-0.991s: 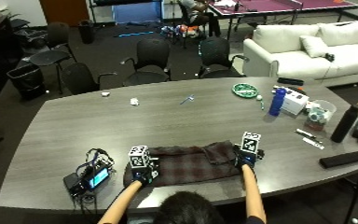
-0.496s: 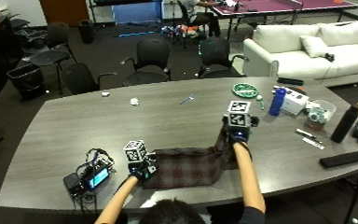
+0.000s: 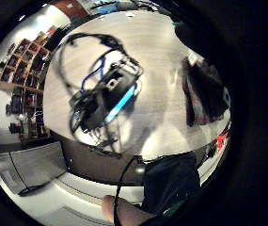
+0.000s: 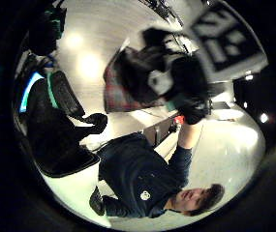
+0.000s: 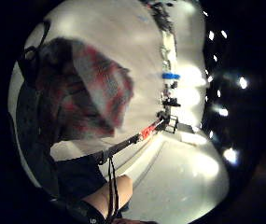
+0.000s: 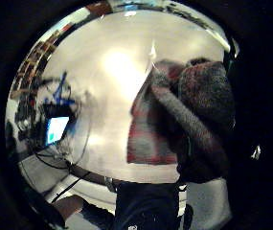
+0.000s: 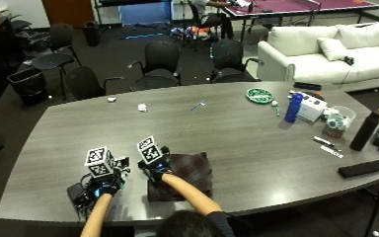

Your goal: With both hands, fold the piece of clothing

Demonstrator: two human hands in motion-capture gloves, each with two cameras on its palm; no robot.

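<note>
Now the garment (image 7: pixel 186 173), a dark red plaid cloth, lies doubled over near the table's (image 7: pixel 255 133) front edge, likely because the right hand (image 7: pixel 155 168) crossed over to its left side carrying one end to make the fold. That hand's fingers seem curled on the cloth. The left hand (image 7: pixel 105 186) sits apart beside a small device (image 7: pixel 78 193); its fingers cannot be made out.
</note>
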